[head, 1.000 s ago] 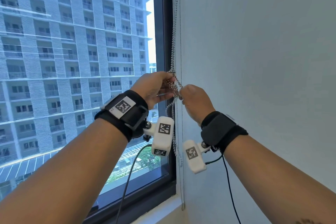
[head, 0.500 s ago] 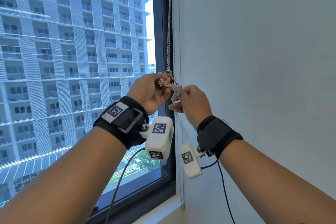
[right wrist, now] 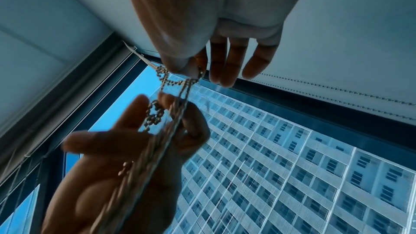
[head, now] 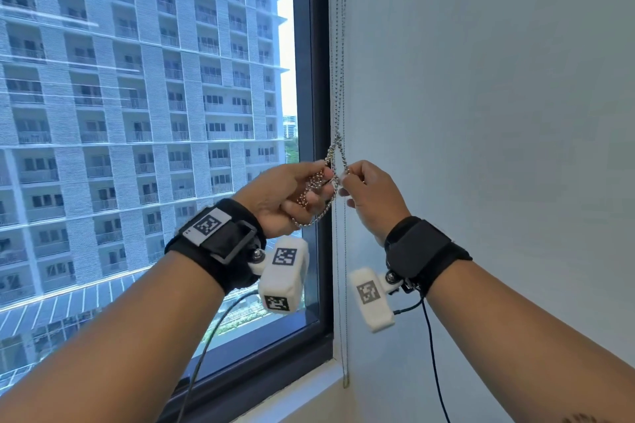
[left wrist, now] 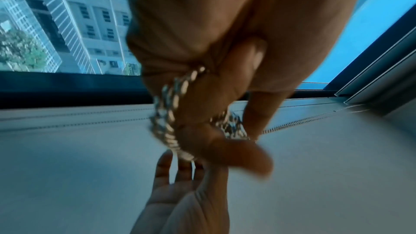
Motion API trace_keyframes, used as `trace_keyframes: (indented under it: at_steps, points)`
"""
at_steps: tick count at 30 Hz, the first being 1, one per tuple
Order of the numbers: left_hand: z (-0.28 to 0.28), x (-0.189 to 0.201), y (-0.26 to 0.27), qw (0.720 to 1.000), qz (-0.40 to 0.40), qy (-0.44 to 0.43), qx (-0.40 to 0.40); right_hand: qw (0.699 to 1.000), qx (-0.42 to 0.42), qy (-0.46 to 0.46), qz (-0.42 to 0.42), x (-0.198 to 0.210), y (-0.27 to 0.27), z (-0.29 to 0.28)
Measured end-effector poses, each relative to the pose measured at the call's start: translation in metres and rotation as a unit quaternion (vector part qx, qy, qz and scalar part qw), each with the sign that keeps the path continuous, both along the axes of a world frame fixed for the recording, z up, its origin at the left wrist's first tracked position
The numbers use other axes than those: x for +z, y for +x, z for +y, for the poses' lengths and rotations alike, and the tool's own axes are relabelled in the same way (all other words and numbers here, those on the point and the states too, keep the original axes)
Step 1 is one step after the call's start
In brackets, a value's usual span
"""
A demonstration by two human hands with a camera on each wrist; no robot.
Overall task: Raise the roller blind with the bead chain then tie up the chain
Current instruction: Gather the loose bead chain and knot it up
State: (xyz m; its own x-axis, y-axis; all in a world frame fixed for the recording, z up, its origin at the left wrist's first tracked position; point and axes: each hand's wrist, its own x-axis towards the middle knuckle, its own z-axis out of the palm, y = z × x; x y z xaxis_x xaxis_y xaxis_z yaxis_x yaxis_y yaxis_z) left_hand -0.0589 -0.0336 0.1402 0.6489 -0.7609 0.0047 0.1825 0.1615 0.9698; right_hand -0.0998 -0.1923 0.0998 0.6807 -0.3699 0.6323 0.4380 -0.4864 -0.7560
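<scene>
The metal bead chain (head: 338, 79) hangs down the window's right edge and splits into a small loop just above my hands. My left hand (head: 319, 182) grips a bunched length of it, with a slack bight drooping below the fingers. In the left wrist view the chain (left wrist: 167, 113) lies wrapped over my curled left fingers (left wrist: 225, 113). My right hand (head: 345, 178) pinches the other strand between thumb and forefinger, its other fingers straight. In the right wrist view the chain (right wrist: 184, 84) runs from the right hand (right wrist: 195, 72) down into the left hand (right wrist: 139, 149). The glass shows uncovered.
A dark window frame (head: 309, 79) stands left of the chain and a plain white wall (head: 481, 113) right of it. Thin chain strands (head: 342, 302) run on down to the sill (head: 302, 391). Black cables (head: 431, 347) hang from the wrist cameras.
My hands have drawn slightly apart. The tight knot of chain between them has opened into a loop, and the left hand has pulled its bunch down and left.
</scene>
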Motion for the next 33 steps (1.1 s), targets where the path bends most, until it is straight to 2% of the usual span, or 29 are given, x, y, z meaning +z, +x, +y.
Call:
trace_keyframes:
  at_steps: [4,9,12,16,18,25,27,29,30,33]
  points:
    - [0.013,-0.004,0.001,0.996,-0.005,0.073,-0.046,0.999,0.012,0.03,-0.002,0.0,-0.003,-0.008]
    - [0.016,-0.034,0.006,0.972,-0.119,0.199,-0.026,0.997,0.028,0.071,0.025,-0.014,-0.003,-0.02]
    - [0.01,-0.057,0.009,0.967,-0.136,0.215,-0.012,0.987,0.071,0.14,0.031,-0.027,-0.002,-0.023]
    - [0.003,-0.081,0.01,0.966,-0.148,0.21,0.013,0.957,0.14,0.251,0.037,-0.033,-0.005,-0.02]
    - [0.001,-0.089,0.009,0.965,-0.153,0.214,0.017,0.947,0.169,0.272,0.035,-0.034,-0.009,-0.018]
    - [-0.011,-0.1,-0.002,0.969,-0.168,0.181,0.008,0.976,0.132,0.157,0.07,-0.039,-0.013,-0.011]
    - [-0.014,-0.099,-0.003,0.962,-0.197,0.189,0.011,0.977,0.132,0.145,0.082,-0.045,-0.013,-0.009]
    - [-0.015,-0.097,-0.004,0.935,-0.274,0.225,0.027,0.977,0.135,0.139,0.09,-0.051,-0.015,-0.008]
    - [-0.014,-0.095,-0.007,0.908,-0.33,0.258,0.032,0.977,0.135,0.134,0.096,-0.054,-0.017,-0.006]
    - [-0.015,-0.082,-0.021,0.776,-0.5,0.383,0.039,0.978,0.136,0.108,0.112,-0.064,-0.019,-0.005]
